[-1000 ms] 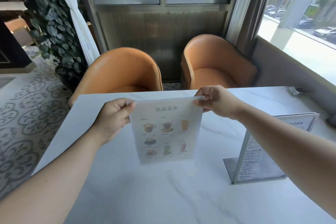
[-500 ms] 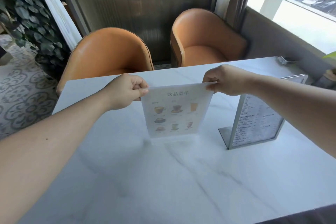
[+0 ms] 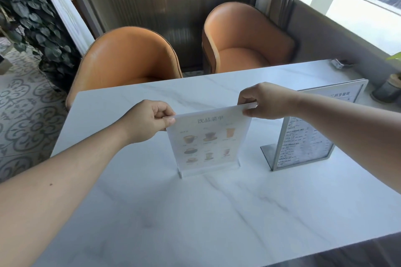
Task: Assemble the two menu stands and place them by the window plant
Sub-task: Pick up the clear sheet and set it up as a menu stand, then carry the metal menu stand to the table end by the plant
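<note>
A clear acrylic menu stand (image 3: 208,143) with a drinks menu sheet stands upright on the white marble table (image 3: 195,212), its base resting on the tabletop. My left hand (image 3: 149,120) pinches its top left corner and my right hand (image 3: 264,101) pinches its top right corner. A second menu stand (image 3: 308,136), metal-framed with a text menu, stands upright to the right, partly behind my right forearm. A small potted window plant (image 3: 390,84) sits at the table's far right edge.
Two orange armchairs (image 3: 130,58) (image 3: 245,39) stand beyond the table's far edge. A leafy plant wall (image 3: 28,17) is at the far left over patterned floor tiles. A window ledge runs along the right, with a small dish (image 3: 340,63) near the table's far right corner.
The drinks stand has shifted right, toward the metal-framed stand, with both hands still on its top corners. My view has tilted down and moved closer.
</note>
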